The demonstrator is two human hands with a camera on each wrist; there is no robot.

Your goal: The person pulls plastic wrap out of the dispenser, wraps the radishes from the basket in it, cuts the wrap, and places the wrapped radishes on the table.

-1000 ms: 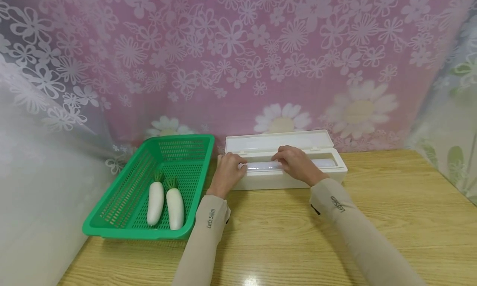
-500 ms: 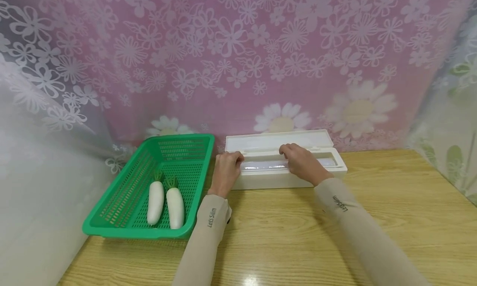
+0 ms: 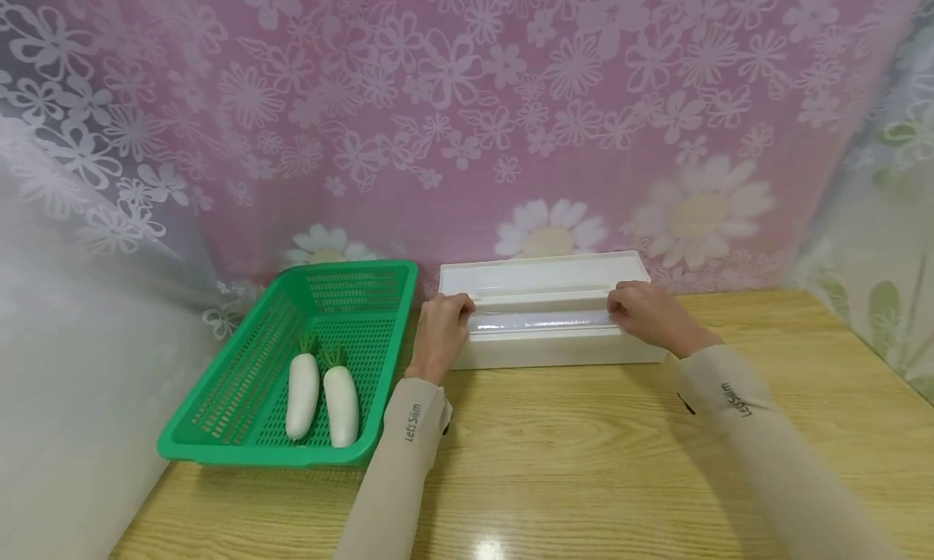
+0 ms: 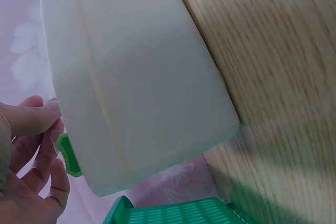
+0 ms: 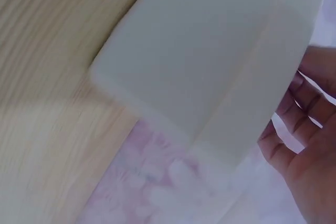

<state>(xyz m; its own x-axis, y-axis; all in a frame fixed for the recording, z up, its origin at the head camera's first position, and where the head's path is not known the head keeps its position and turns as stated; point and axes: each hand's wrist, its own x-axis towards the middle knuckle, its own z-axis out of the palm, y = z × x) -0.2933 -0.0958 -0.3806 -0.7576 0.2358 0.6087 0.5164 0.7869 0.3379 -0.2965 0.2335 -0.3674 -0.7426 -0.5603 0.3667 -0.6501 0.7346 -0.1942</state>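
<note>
Set on the wooden table [image 3: 554, 446], the white box [image 3: 554, 351] has its lid [image 3: 543, 273] raised toward 12 o'clock, with the film roll [image 3: 540, 322] inside; both ends of the roll are covered. The left hand [image 3: 439, 333] is at the box's 9 o'clock end, thumb and fingertips bent close together, the right hand [image 3: 657, 317] at 3 o'clock, fingers curled at the edge. I cannot tell whether either pinches film: the box hides the right fingertips in the right wrist view. A green piece [image 4: 68, 156] beside the left fingers is partly covered, its nature unclear. Toward 9 o'clock, two white radishes [image 3: 341, 406] lie in a green basket [image 3: 270, 456], which the left wrist view crops. The sleeves [image 3: 397, 471] run out of frame toward 6 o'clock.
</note>
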